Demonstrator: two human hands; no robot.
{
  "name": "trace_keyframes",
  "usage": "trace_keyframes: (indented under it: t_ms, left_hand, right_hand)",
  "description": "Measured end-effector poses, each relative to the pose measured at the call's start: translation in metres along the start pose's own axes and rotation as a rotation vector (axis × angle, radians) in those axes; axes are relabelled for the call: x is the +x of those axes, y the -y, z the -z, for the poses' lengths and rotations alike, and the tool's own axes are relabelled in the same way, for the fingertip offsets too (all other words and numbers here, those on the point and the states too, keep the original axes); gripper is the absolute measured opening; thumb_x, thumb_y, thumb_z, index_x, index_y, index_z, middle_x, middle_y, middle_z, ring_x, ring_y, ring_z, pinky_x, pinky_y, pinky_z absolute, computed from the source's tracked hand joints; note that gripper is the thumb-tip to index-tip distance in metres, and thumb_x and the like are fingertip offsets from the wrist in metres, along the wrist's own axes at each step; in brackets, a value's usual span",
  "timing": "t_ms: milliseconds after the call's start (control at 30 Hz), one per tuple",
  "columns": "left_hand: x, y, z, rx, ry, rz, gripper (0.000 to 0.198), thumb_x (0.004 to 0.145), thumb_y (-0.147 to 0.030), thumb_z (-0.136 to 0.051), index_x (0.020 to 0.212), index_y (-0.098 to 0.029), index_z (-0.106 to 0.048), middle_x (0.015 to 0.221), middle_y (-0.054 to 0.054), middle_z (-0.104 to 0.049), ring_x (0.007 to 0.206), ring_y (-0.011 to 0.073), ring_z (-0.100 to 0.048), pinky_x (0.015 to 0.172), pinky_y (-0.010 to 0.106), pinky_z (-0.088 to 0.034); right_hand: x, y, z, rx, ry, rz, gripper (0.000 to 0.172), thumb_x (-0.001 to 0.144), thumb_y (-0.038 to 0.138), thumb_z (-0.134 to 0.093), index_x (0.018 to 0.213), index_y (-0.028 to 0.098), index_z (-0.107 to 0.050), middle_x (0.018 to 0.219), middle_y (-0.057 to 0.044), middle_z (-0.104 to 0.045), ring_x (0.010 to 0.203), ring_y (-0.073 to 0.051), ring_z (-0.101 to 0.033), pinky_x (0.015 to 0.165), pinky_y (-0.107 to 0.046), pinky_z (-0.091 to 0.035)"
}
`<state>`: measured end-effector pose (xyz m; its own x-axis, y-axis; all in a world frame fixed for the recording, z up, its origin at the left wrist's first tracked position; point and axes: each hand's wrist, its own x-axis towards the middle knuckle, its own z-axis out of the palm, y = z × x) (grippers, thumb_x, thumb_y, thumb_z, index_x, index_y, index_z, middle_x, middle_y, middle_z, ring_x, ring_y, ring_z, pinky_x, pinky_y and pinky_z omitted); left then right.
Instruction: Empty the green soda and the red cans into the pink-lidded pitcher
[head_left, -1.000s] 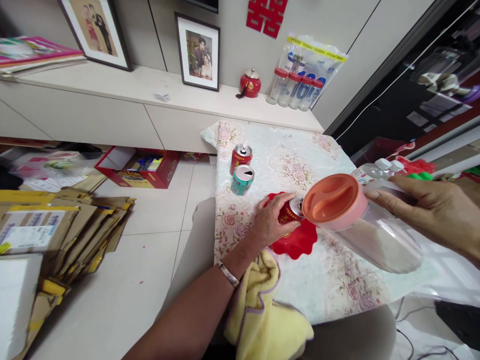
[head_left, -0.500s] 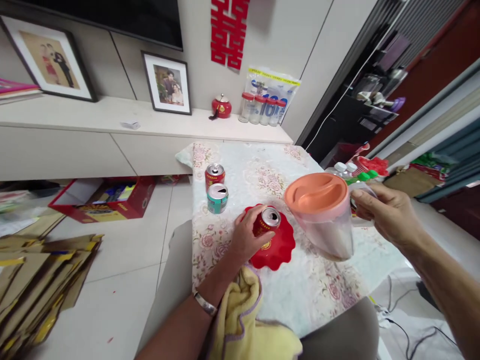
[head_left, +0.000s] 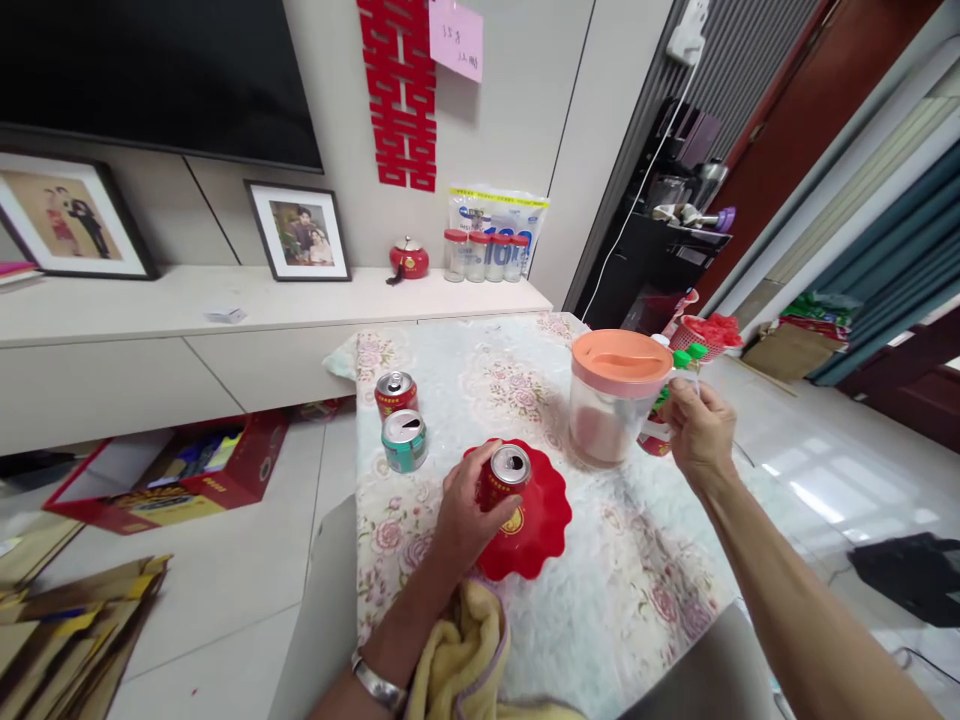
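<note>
My left hand (head_left: 469, 505) is wrapped round an opened red drink can (head_left: 504, 478), upright over the red scalloped plate (head_left: 544, 520). Whether the can touches the plate is hidden by my fingers. Gripped by its handle in my right hand (head_left: 699, 425) is a clear plastic pitcher (head_left: 611, 420) with an orange lid. It stands upright at the tabletop, right of the plate; I cannot tell if its base touches the cloth. To the left are another red can (head_left: 396, 393) and an opened teal can (head_left: 405, 445). A yellow towel (head_left: 469, 640) lies beneath my left forearm.
A flowered tablecloth (head_left: 465, 370) covers the table. Bottles with green caps (head_left: 688, 354) stand behind my right hand. On the white cabinet (head_left: 300, 300) are a red pot (head_left: 409, 260), several red-lidded jars (head_left: 476, 258) and picture frames. Flattened cardboard (head_left: 82, 640) lies on the floor at left.
My right hand has brought the pitcher from a tilted position to upright and lower, at the tabletop. My left hand still holds the red can at the plate. The view has shifted.
</note>
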<state>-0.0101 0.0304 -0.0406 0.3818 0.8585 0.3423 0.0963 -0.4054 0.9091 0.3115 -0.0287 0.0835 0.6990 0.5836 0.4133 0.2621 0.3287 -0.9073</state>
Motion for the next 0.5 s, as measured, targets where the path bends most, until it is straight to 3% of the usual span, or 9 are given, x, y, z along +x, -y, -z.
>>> trace_keyframes:
  t_ms: [133, 267, 367, 500]
  left_hand:
    - [0.0, -0.001, 0.002, 0.002, 0.016, 0.012, 0.068, 0.079, -0.031, -0.081, 0.144, -0.025, -0.061, 0.148, 0.013, -0.073, 0.142, 0.0387, -0.066, 0.125, 0.062, -0.046]
    - [0.001, -0.005, 0.006, -0.019, 0.041, 0.02, 0.067, 0.082, -0.034, -0.08, 0.146, -0.025, -0.06, 0.149, 0.013, -0.072, 0.142, 0.037, -0.066, 0.126, 0.059, -0.046]
    - [0.001, -0.009, 0.007, -0.058, 0.058, 0.037, 0.067, 0.085, -0.037, -0.079, 0.147, -0.025, -0.058, 0.152, 0.013, -0.069, 0.145, 0.0352, -0.064, 0.127, 0.055, -0.047]
    - [0.0, -0.01, 0.007, -0.082, 0.072, 0.047, 0.068, 0.086, -0.039, -0.08, 0.148, -0.025, -0.057, 0.153, 0.012, -0.068, 0.145, 0.0341, -0.064, 0.127, 0.053, -0.049]
  right_hand:
    - [-0.005, -0.03, -0.003, 0.026, -0.073, -0.049, 0.028, 0.105, 0.043, -0.071, 0.11, 0.015, -0.069, 0.094, 0.0, -0.069, 0.072, -0.01, -0.063, 0.063, -0.025, -0.057]
    - [-0.012, -0.051, -0.006, 0.052, -0.097, -0.091, 0.035, 0.104, 0.044, -0.071, 0.127, 0.017, -0.069, 0.119, -0.007, -0.072, 0.097, -0.018, -0.071, 0.082, -0.036, -0.064]
    - [-0.016, -0.063, -0.006, 0.074, -0.109, -0.112, 0.037, 0.104, 0.044, -0.071, 0.129, 0.017, -0.068, 0.121, -0.008, -0.071, 0.098, -0.018, -0.071, 0.083, -0.037, -0.064]
    - [-0.02, -0.075, 0.001, 0.097, -0.118, -0.138, 0.032, 0.104, 0.043, -0.071, 0.121, 0.016, -0.069, 0.109, -0.004, -0.071, 0.085, -0.014, -0.069, 0.073, -0.03, -0.062]
